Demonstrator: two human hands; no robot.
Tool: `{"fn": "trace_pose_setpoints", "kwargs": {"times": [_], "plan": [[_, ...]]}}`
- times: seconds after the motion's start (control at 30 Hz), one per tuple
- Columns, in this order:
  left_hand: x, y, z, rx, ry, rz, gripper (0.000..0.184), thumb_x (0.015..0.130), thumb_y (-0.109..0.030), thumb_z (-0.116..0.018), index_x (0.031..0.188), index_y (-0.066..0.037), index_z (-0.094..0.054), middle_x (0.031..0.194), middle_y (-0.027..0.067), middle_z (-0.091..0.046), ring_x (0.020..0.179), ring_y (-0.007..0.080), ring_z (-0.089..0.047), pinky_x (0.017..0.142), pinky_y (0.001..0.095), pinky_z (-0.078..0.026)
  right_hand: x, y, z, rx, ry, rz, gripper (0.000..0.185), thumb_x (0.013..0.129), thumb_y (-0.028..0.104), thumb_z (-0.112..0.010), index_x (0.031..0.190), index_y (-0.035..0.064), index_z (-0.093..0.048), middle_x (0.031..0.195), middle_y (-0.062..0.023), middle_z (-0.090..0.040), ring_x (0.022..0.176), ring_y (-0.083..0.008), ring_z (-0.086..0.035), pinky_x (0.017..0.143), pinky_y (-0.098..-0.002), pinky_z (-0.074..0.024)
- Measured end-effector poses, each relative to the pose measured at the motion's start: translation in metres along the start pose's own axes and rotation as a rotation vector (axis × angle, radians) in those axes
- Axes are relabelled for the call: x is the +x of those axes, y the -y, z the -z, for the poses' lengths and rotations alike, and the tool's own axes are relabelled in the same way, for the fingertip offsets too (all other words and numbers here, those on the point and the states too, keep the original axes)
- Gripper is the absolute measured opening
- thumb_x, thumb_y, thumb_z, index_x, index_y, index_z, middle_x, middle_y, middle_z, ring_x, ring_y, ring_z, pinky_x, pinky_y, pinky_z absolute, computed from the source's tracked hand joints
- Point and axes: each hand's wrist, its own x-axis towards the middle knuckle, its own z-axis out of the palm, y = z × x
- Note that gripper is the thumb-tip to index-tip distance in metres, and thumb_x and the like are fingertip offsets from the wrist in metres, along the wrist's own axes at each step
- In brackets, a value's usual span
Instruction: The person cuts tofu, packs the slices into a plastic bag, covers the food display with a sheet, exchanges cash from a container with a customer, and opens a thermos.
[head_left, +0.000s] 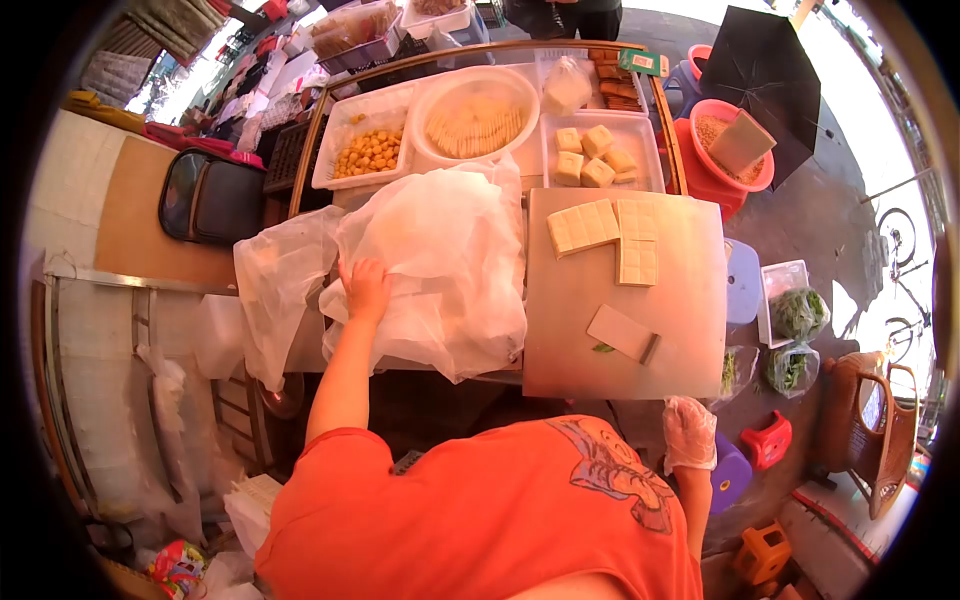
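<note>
My bare left hand [367, 290] lies on a crumpled white translucent sheet [435, 240], fingers slightly apart on its left side. What lies beneath the sheet is hidden. My right hand [690, 432], in a clear plastic glove, hangs low by the near right corner of a metal board [560, 340]. Its fingers look curled in, and I see nothing in them. On the board are two scored slabs of pale tofu [583, 228] [637, 243], touching at a corner. Nearer me lies a flat scraper [622, 333] with a small green leaf by its edge.
Behind are a tray of yellow balls [370, 153], a round basin of thin pale slices [475, 85] and a tray of yellow blocks [600, 172]. At right stand a pink basin [710, 110], a black umbrella [755, 75] and stools [767, 440]. A person [565, 18] stands beyond.
</note>
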Motion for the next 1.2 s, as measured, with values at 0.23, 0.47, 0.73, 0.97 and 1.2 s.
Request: {"fn": "trace_pose_setpoints", "kwargs": {"times": [0.23,0.47,0.73,0.97,1.2], "plan": [[0.087,-0.075,0.059,-1.496,-0.271,0.357,0.022,0.093,-0.023,-0.049,0.076,-0.01,-0.054,0.064,-0.0009,-0.051,0.047,0.0094,-0.045,0.043,0.0223,-0.035,-0.03,-0.007,0.011,0.086,-0.071,-0.032,0.011,0.081,0.015,-0.064,0.087,0.0053,-0.064,0.088,-0.0144,-0.065,0.078,-0.0331,-0.061,0.07,-0.0399,-0.0488],[0.155,-0.278,0.072,-2.148,0.151,0.216,0.017,0.09,-0.028,-0.054,0.076,-0.02,-0.048,0.061,-0.0073,-0.042,0.047,0.0038,-0.039,0.036,0.0199,-0.029,-0.045,0.001,0.023,0.104,-0.111,-0.033,0.011,0.082,0.015,-0.063,0.088,0.006,-0.064,0.089,-0.0145,-0.065,0.082,-0.0331,-0.061,0.071,-0.04,-0.0484],[0.036,-0.475,0.023,-1.59,0.511,-0.237,0.054,0.086,-0.032,-0.061,0.128,-0.005,-0.041,0.128,0.0125,-0.046,0.12,0.0272,-0.043,0.102,0.0407,-0.032,-0.085,-0.019,0.029,0.004,-0.173,-0.136,0.01,0.082,0.016,-0.062,0.088,0.0076,-0.063,0.088,-0.0133,-0.065,0.081,-0.0338,-0.061,0.071,-0.0423,-0.048],[-0.015,-0.413,0.029,-0.573,-0.006,-0.44,0.063,0.082,-0.034,-0.065,0.131,-0.003,-0.04,0.137,0.0192,-0.037,0.131,0.0355,-0.03,0.108,0.0418,-0.025,-0.097,-0.031,0.027,0.088,-0.161,-0.184,0.009,0.082,0.015,-0.062,0.087,0.0076,-0.064,0.089,-0.0133,-0.065,0.082,-0.0333,-0.061,0.073,-0.0422,-0.0479],[-0.093,-0.309,0.025,-0.905,0.698,-0.637,0.05,0.084,-0.031,-0.063,0.121,0.001,-0.052,0.12,0.0186,-0.055,0.115,0.0331,-0.05,0.099,0.0379,-0.038,-0.058,-0.024,0.022,0.156,-0.101,-0.071,0.01,0.081,0.015,-0.062,0.086,0.0062,-0.064,0.088,-0.014,-0.065,0.081,-0.0332,-0.061,0.072,-0.0406,-0.0483]]}}
